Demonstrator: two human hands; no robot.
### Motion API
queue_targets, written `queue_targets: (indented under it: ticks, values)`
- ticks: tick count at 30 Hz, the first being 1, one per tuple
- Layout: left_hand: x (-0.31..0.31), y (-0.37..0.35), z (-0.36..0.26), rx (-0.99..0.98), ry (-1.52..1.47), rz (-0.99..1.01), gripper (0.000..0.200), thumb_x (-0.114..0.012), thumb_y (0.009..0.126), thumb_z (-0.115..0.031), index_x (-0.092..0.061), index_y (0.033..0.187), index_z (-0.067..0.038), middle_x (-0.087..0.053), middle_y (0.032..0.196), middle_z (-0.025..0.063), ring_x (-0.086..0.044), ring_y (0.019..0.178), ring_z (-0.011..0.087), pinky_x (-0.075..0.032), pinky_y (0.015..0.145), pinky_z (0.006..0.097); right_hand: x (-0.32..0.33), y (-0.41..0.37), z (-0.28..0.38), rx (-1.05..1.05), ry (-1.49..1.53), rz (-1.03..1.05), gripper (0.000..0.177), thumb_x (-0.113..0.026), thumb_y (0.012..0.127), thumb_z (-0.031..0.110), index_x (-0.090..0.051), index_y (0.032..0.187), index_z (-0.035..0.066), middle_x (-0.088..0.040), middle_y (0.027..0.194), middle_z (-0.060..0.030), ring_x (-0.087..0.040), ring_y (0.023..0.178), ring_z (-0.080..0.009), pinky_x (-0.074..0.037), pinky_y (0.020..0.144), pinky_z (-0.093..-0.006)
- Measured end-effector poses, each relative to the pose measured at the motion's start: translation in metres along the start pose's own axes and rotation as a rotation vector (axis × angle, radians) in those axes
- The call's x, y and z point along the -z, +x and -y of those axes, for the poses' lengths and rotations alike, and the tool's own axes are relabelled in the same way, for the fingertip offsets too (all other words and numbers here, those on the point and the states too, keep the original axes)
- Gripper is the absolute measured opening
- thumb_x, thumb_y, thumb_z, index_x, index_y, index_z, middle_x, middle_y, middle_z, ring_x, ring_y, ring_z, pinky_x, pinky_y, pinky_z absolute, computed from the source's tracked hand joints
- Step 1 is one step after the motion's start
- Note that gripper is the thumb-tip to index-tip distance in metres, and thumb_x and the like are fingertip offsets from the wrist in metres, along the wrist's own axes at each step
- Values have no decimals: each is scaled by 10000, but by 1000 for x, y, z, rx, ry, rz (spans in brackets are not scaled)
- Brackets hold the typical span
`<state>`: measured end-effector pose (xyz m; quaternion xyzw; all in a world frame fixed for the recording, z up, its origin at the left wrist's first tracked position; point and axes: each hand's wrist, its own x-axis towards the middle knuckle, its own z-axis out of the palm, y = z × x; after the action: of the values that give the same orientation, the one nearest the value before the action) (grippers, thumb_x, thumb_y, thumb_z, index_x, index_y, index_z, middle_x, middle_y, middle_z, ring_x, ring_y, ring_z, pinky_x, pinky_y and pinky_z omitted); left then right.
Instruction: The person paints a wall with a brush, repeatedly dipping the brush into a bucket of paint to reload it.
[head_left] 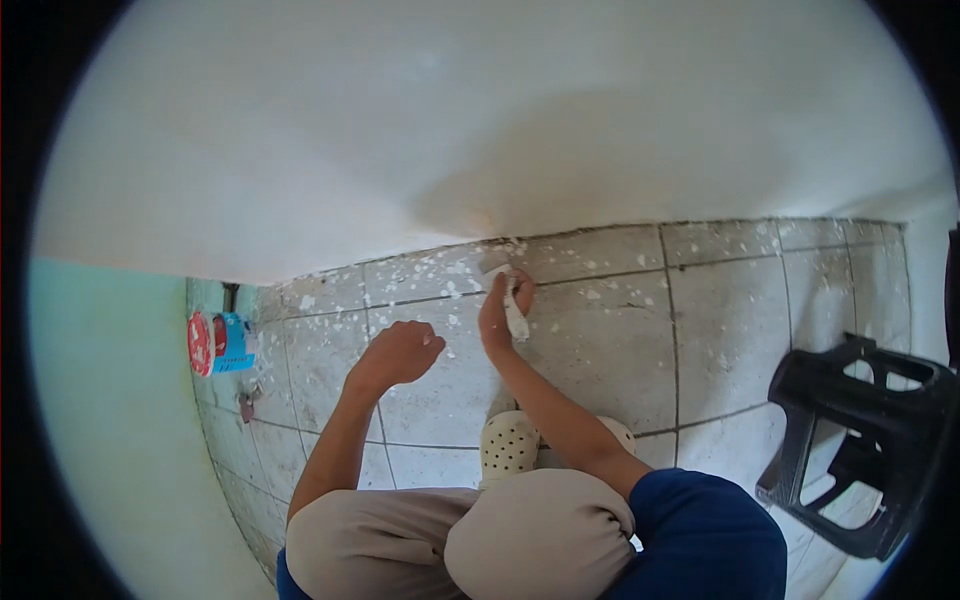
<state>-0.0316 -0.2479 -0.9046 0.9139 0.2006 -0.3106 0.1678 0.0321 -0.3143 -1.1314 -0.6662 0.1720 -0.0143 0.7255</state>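
My right hand (pixel 496 318) is wrapped round a white, paint-smeared scraper (pixel 517 318). Its handle sticks out below my fingers, and its blade end is close to the tiles near the foot of the wall. My left hand (pixel 398 354) hovers over the floor to the left, fingers curled in; whether anything is inside them is hidden. White paint flecks (pixel 420 268) lie scattered over the grey tiled floor (pixel 600 330), thickest along the wall and around both hands.
A pale wall (pixel 500 120) rises in front, meeting a greenish wall (pixel 110 400) on the left. By that corner lies a blue and red paint bucket (pixel 225 343). At the right stands a black plastic stool (pixel 860 440). My cream clog (pixel 508 445) is just below my hands.
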Motion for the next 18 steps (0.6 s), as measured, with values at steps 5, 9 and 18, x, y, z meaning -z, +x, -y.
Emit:
queue_targets:
  ticks: [5,9,18]
  values:
    - [-13,23,-10,-113,-18,53,367,-500,889,-305,-668,943,17,-672,950,248,-623,941,439,-484,853,492,-20,16,144,25,562,71,193,-621,940,173,-497,1038,62,-485,927,-10,-448,853,-109,-397,780,-266]
    - [-2,41,-28,-165,63,43,353,-492,898,-298,-667,946,4,-670,982,242,-615,971,438,-475,872,488,45,28,247,376,802,57,157,-598,946,94,-473,1041,98,-465,912,20,-410,843,-52,-375,747,-222]
    - [-5,80,-105,-269,42,163,403,-482,888,-337,-660,948,20,-655,1011,263,-613,979,430,-480,868,485,123,126,79,-234,277,-161,198,-562,935,105,-508,1109,27,-548,1029,-62,-561,881,-158,-528,769,-320]
